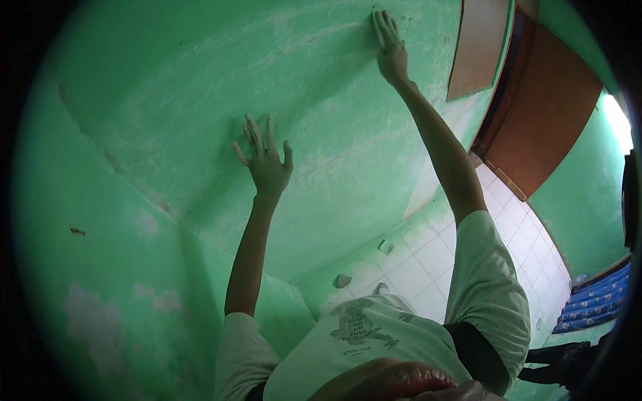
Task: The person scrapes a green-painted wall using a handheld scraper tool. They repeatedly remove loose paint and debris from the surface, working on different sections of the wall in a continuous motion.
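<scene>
A green painted wall [210,115] with chalky, pale scuffed areas stands before me. My left hand [268,165] is against it or very close, fingers spread, holding nothing visible; its fingertips look dusty. Higher and to the right, my right hand [392,50] lies flat on the wall with its fingers close together. A thin pale edge shows beside those fingers, but whatever may be beneath them is hidden. A long raised crack line [321,36] runs across the wall towards my right hand. Below, a thinner crack [326,166] passes right of my left hand.
On the white tiled floor [431,260] lie two small pale pieces, one curled scrap [342,281] and one squarish scrap [386,246]. A brown board [479,47] and a brown door [544,110] are at right. Blue patterned fabric [594,301] hangs at far right.
</scene>
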The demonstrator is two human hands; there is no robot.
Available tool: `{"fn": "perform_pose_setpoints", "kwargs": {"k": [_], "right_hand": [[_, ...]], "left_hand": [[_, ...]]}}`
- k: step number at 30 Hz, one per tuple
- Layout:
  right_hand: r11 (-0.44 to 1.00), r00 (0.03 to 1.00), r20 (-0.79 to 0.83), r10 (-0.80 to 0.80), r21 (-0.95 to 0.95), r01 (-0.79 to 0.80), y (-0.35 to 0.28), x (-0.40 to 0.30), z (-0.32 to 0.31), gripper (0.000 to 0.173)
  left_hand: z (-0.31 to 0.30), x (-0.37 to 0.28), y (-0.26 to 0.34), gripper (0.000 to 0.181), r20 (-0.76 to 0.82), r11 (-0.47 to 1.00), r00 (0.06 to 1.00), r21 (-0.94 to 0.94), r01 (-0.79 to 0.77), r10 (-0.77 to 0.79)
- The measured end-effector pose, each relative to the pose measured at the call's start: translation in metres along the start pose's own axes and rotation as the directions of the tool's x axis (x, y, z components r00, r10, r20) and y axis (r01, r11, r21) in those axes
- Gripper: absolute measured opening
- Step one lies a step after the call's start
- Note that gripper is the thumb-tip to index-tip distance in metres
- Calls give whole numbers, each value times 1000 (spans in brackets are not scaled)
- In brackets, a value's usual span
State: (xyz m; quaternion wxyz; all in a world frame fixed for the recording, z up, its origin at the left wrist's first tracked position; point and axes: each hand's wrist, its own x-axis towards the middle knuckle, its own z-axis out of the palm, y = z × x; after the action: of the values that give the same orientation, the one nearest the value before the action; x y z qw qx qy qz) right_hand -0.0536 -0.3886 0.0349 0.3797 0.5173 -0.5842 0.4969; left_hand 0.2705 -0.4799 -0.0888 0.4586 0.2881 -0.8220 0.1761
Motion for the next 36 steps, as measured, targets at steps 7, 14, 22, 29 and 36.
{"fn": "perform_pose_setpoints", "kwargs": {"k": [7,14,22,29,36], "right_hand": [[736,711,566,-417,-249,630,16,-38,-5,92],[965,1000,7,19,-263,-16,96,-17,-28,85],[941,998,56,-31,-335,48,118,-2,-58,87],[821,808,406,-428,-198,535,137,-13,-55,86],[977,991,71,114,-187,-99,148,-36,-58,89]], "left_hand": [[38,29,30,54,-54,995,994,-36,-95,93],[72,36,37,54,-198,988,977,149,-49,79],[67,35,50,58,-166,999,985,-38,35,-41],[89,31,83,57,-179,988,972,-13,155,-154],[100,28,77,60,-193,987,977,109,116,-94]]}}
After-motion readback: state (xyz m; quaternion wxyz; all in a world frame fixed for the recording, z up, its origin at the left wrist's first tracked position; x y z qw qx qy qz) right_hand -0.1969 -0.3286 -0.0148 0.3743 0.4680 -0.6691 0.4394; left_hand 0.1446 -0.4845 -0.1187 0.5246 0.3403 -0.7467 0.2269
